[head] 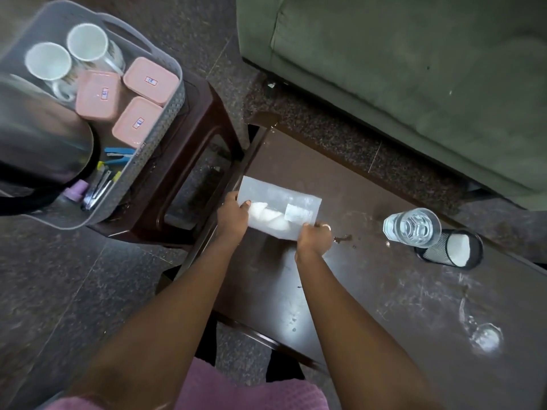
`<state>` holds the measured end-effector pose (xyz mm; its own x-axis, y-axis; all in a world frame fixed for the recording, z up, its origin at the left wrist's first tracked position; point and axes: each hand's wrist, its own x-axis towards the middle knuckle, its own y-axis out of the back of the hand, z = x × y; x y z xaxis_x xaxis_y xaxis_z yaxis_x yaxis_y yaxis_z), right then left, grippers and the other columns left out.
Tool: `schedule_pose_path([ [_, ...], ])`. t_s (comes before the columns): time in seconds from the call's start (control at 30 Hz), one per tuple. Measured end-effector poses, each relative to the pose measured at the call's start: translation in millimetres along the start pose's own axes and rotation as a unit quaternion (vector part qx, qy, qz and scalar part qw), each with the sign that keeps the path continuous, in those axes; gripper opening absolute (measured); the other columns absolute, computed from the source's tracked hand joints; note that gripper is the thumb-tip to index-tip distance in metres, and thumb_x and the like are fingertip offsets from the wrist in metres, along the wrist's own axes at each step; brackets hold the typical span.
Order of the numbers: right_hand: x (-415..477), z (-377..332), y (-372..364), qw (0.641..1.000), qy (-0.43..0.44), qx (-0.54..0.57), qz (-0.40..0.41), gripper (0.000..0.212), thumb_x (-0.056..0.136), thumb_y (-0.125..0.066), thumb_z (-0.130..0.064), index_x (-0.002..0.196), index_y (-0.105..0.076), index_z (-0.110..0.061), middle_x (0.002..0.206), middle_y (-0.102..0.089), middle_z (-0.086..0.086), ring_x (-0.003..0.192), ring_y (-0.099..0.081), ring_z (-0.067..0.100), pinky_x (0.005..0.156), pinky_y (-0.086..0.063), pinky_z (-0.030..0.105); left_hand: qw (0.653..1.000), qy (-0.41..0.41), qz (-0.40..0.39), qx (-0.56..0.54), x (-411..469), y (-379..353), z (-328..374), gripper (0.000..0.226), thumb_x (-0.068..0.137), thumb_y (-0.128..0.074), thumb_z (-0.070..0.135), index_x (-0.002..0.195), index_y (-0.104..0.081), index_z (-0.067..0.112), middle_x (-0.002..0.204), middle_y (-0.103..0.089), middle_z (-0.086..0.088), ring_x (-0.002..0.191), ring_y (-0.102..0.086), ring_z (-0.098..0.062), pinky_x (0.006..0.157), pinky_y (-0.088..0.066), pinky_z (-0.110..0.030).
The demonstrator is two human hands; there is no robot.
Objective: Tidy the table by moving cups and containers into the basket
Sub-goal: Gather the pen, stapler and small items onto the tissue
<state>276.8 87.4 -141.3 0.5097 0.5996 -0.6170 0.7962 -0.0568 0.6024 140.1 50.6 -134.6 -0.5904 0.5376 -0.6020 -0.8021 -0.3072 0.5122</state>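
While left hand and right hand grip one clear container at the worktop's left end | basket: two mugs, three pink containers, one kettle | worktop: one glass, one mesh pot

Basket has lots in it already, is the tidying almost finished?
Partly. Two white mugs and three pink containers already sit in the basket. The left hand and right hand hold a clear container. A glass and a black mesh cup still wait on the table.
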Motion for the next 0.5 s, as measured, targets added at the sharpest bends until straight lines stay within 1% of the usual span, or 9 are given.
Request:
schedule_pose_path([
  [0.07,-11,-27,-8,0.997,0.065,0.024,-0.02,0.025,0.085,-0.056,-0.008,0.109,-0.062,-0.003,0.111,-0.062,0.021,0.104,-0.058,0.033,0.093,-0.048,0.04,0.998,-0.029,0.05,-0.028,3,18,10,0.037,0.094,-0.051,0.017,0.13,-0.045,0.009,0.126,-0.058,-0.018,0.114,-0.055,-0.032,0.092,-0.045,-0.036],
  [0.1,-19,-42,-14,0.994,0.098,0.037,-0.035,0.025,0.086,-0.058,-0.011,0.11,-0.062,-0.004,0.112,-0.062,0.02,0.103,-0.058,0.031,0.095,-0.048,0.039,0.995,-0.043,0.082,-0.047,4,30,15,0.038,0.093,-0.051,0.018,0.13,-0.045,0.01,0.126,-0.058,-0.017,0.113,-0.055,-0.031,0.092,-0.045,-0.036],
  [0.17,-37,-73,-26,0.985,0.157,0.043,-0.055,0.03,0.088,-0.06,-0.018,0.116,-0.062,-0.007,0.117,-0.059,0.016,0.104,-0.059,0.027,0.092,-0.045,0.027,0.98,-0.067,0.157,-0.101,6,55,27,0.039,0.092,-0.052,0.017,0.13,-0.045,0.012,0.126,-0.059,-0.014,0.112,-0.056,-0.029,0.09,-0.042,-0.03],
  [0.23,-59,-103,-41,0.975,0.203,0.043,-0.082,0.034,0.091,-0.058,-0.022,0.122,-0.059,-0.009,0.124,-0.055,0.012,0.106,-0.058,0.024,0.088,-0.042,0.024,0.957,-0.083,0.231,-0.156,8,84,37,0.04,0.09,-0.053,0.016,0.13,-0.046,0.012,0.125,-0.059,-0.013,0.111,-0.056,-0.027,0.085,-0.038,-0.023],
  [0.3,-83,-131,-58,0.96,0.241,0.053,-0.135,0.035,0.092,-0.054,-0.019,0.126,-0.056,-0.011,0.127,-0.052,0.009,0.108,-0.057,0.021,0.095,-0.043,0.026,0.93,-0.085,0.285,-0.216,11,110,44,0.045,0.09,-0.052,0.015,0.134,-0.041,0.014,0.13,-0.056,-0.011,0.113,-0.054,-0.023,0.084,-0.036,-0.016],
  [0.33,-96,-143,-68,0.949,0.263,0.051,-0.164,0.036,0.092,-0.053,-0.016,0.127,-0.055,-0.012,0.129,-0.052,0.009,0.111,-0.056,0.021,0.1,-0.043,0.03,0.916,-0.078,0.309,-0.244,13,123,45,0.048,0.091,-0.05,0.014,0.137,-0.037,0.015,0.133,-0.053,-0.01,0.115,-0.053,-0.021,0.083,-0.035,-0.012],
  [0.4,-118,-162,-87,0.928,0.306,0.024,-0.211,0.04,0.091,-0.052,-0.01,0.131,-0.051,-0.011,0.132,-0.053,0.01,0.118,-0.052,0.024,0.104,-0.04,0.035,0.894,-0.064,0.347,-0.275,18,144,45,0.056,0.091,-0.048,0.011,0.142,-0.026,0.017,0.137,-0.049,-0.01,0.118,-0.052,-0.019,0.083,-0.034,-0.008],
  [0.47,-137,-179,-105,0.912,0.339,-0.012,-0.23,0.044,0.089,-0.051,-0.008,0.134,-0.048,-0.01,0.133,-0.053,0.011,0.12,-0.05,0.025,0.105,-0.039,0.036,0.887,-0.058,0.365,-0.277,25,162,40,0.062,0.091,-0.045,0.005,0.145,-0.017,0.018,0.138,-0.047,-0.013,0.114,-0.051,-0.015,0.08,-0.032,-0.003],
  [0.5,-144,-186,-113,0.905,0.353,-0.027,-0.234,0.045,0.089,-0.052,-0.007,0.134,-0.047,-0.01,0.132,-0.053,0.011,0.12,-0.051,0.025,0.103,-0.041,0.037,0.892,-0.055,0.361,-0.267,28,168,36,0.065,0.09,-0.045,0.002,0.145,-0.016,0.019,0.139,-0.046,-0.013,0.111,-0.049,-0.012,0.08,-0.031,-0.001],
])
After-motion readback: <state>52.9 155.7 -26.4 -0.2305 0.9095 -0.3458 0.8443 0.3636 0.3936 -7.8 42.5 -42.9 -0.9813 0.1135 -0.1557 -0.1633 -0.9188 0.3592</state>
